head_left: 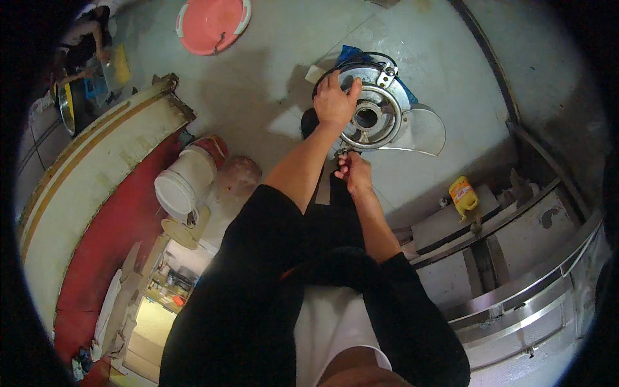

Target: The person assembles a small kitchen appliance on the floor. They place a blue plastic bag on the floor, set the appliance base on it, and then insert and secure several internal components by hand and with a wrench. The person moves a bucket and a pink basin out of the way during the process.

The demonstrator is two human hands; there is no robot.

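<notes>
A round silver metal housing (400,97) with a ring, a central hub (366,117) and a small side bracket stands on the floor before me. My left hand (334,103) rests on the housing's left side, fingers and thumb spread over the metal. At its near edge is a small metal fitting (342,152), where the curled fingers of my right hand (355,173) close. Those fingers partly hide the fitting. A flat, rounded metal plate (422,131) juts out on the right. Blue material (349,53) shows beyond the housing.
A pink basin (214,24) lies far left. White buckets (185,178) stand beside a curved red-and-cream panel (109,238). To the right, a yellow bottle (463,197) sits by metal framing (516,309). Another person (87,42) is at the far left, near metal pans.
</notes>
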